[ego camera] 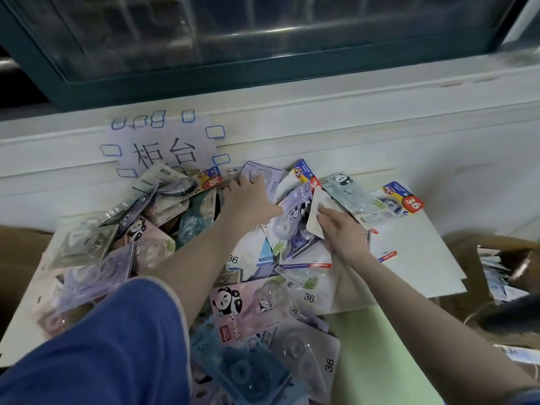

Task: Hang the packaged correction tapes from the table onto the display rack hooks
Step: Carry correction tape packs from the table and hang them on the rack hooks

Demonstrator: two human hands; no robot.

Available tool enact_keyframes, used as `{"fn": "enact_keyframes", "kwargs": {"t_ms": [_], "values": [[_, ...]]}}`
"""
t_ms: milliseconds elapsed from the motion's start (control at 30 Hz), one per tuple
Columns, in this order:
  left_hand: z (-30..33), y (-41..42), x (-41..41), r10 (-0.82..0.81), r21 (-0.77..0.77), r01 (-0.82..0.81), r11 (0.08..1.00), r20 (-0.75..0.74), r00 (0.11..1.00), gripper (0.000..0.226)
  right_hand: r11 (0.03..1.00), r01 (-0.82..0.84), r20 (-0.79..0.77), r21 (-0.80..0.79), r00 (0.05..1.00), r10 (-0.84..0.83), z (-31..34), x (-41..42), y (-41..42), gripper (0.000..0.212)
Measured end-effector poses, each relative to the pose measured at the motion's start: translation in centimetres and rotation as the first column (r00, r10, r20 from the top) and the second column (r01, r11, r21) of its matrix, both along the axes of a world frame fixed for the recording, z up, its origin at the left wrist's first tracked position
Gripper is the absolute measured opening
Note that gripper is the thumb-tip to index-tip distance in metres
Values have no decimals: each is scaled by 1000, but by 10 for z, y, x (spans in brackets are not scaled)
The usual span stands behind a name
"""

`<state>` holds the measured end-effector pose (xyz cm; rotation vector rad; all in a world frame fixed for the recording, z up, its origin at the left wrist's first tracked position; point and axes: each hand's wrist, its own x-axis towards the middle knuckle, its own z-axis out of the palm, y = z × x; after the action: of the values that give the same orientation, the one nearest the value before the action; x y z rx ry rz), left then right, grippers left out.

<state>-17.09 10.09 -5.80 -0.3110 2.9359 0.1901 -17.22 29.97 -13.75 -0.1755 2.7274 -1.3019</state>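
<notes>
Both hands over the pile of packaged correction tapes (263, 305) on the desk (423, 258); no display rack or hooks in view, so hanging step not reached, I judge we're at pick-up. Left hand (248, 200) reaches to far side of pile, grip: fingers curled onto the edge of a lavender pack (264, 175) lying against the back ledge; looks like a pinch, thumb side hidden. Right hand (343, 232) just beside it, to the right, grip: fingertips clamped on a pale card pack (315, 213), which stands tilted up on edge, long axis running away from me and slightly left. Key relation: lavender pack lies straight ahead of left grip, touching it, long axis approx. across my view; right hand is nearer the panda packs at ctr. Hang hole on either pack not discernible. Paper sign (163, 147) taped to ledge behind pile. Risk, my guess: lifting drags neighbours, packs overlap heavily.
</notes>
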Motion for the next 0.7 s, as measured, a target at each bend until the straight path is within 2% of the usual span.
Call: {"fn": "enact_keyframes", "kwargs": {"t_ms": [67, 133, 267, 333, 400, 500, 600, 700], "values": [[-2, 0, -5, 15, 6, -15, 1000, 0, 1000, 88, 998, 30, 41, -60, 999, -28, 2, 1, 0, 33], [-6, -4, -10, 28, -1, -28, 1000, -14, 1000, 93, 991, 65, 69, -121, 996, -56, 3, 4, 1, 30], [3, 0, -13, 67, -41, -72, 997, -104, 992, 92, 965, 154, 137, -214, 982, -127, 0, 7, 2, 24], [6, 8, -12, 20, -66, -32, 997, -172, 985, 100, 925, 233, 207, -301, 963, -175, 0, 6, 3, 18], [3, 14, -13, -9, 3, 10, 1000, -228, 974, 108, 887, 300, 275, -352, 939, -209, 5, 6, 3, 13], [4, 21, -13, -38, 36, 47, 998, -221, 974, 102, 901, 342, 291, -267, 920, -263, 13, 4, 2, 13], [7, 24, -14, 4, 46, 6, 999, -221, 975, 95, 938, 329, 270, -108, 918, -291, 20, 2, 2, 38], [5, 21, -10, 36, 122, -14, 992, -188, 982, 71, 956, 292, 236, -32, 932, -276, 19, 1, 1, 60]]}}
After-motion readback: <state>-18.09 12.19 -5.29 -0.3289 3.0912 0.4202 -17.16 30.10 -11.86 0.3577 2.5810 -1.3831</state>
